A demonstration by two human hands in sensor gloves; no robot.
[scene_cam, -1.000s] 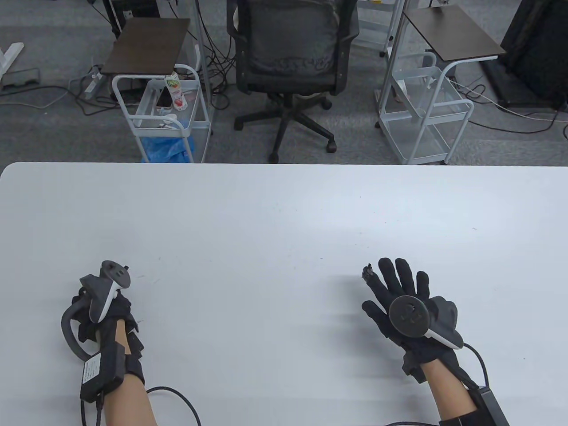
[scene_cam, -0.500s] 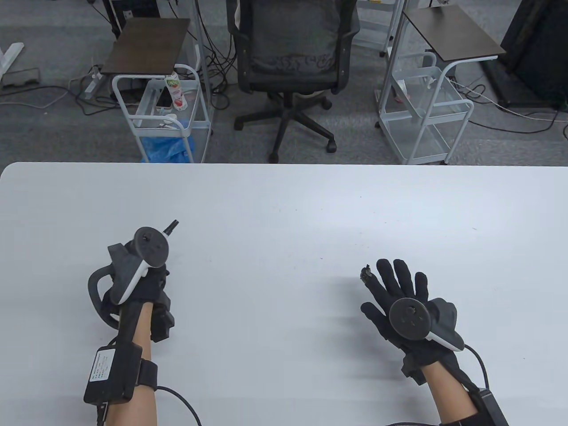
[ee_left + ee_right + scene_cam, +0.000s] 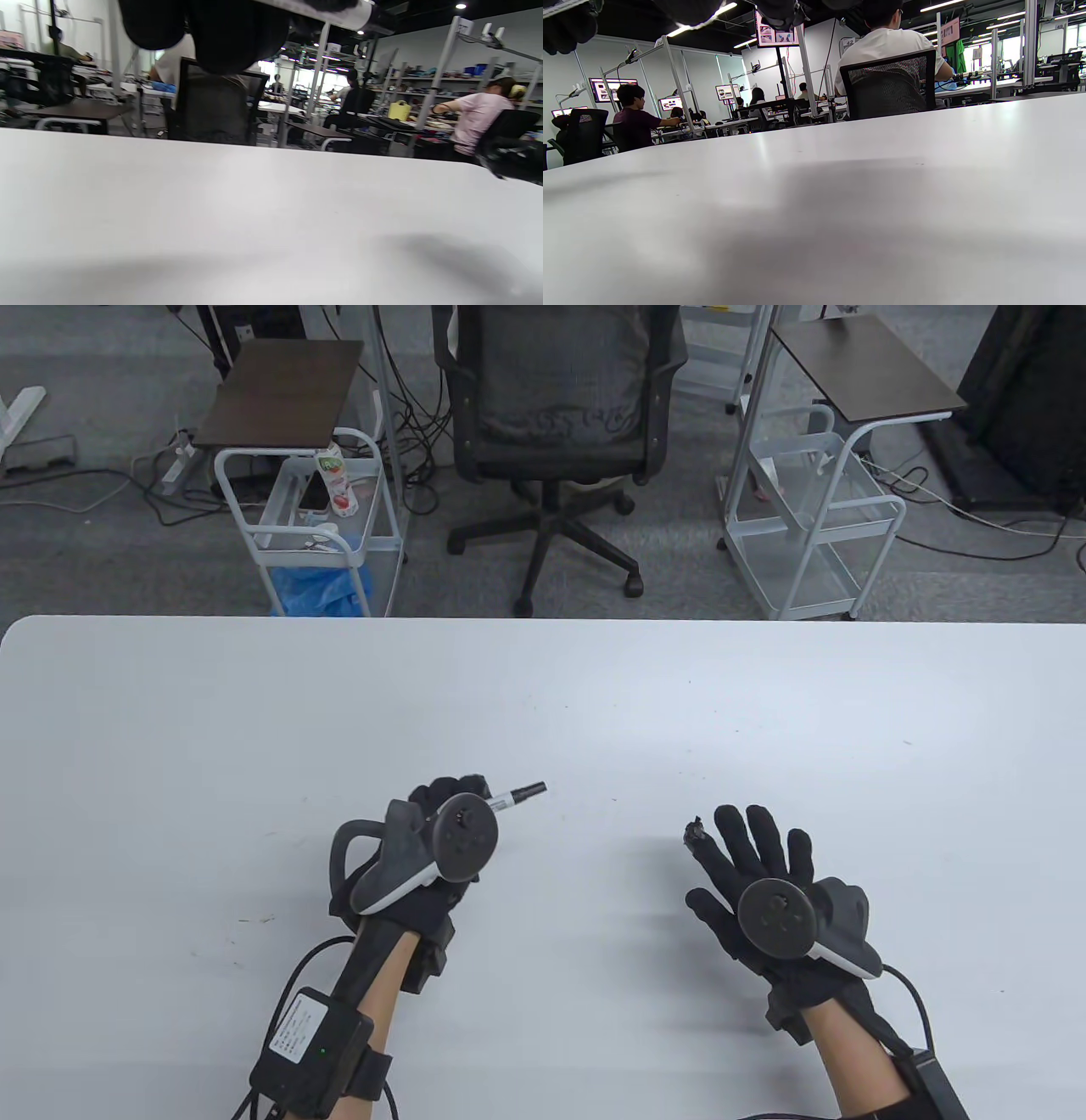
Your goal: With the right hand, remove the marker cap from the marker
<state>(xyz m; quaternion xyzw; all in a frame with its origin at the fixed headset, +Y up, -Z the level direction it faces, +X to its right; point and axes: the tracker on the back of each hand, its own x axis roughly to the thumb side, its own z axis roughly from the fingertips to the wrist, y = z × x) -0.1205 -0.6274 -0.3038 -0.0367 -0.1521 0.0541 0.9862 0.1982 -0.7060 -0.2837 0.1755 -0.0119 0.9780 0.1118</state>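
My left hand (image 3: 451,802) grips a marker (image 3: 514,796) with a white barrel, held just above the white table (image 3: 543,695). Its black cap (image 3: 533,790) sticks out past the fingers and points right, toward my right hand. My right hand (image 3: 748,840) hovers palm down over the table's front right with the fingers spread, and holds nothing. A wide gap lies between the cap and the right hand. In the left wrist view the white barrel (image 3: 339,15) crosses the top edge under my gloved fingers (image 3: 237,34). The right wrist view shows only fingertips (image 3: 780,10) at the top.
A black office chair (image 3: 556,398) stands beyond the table's far edge. White wire carts stand to its left (image 3: 310,517) and to its right (image 3: 814,517). Nothing else lies on the table.
My left hand has moved right and a little forward with the marker, from the front left to near the middle. The cap now points right. My right hand has barely moved.
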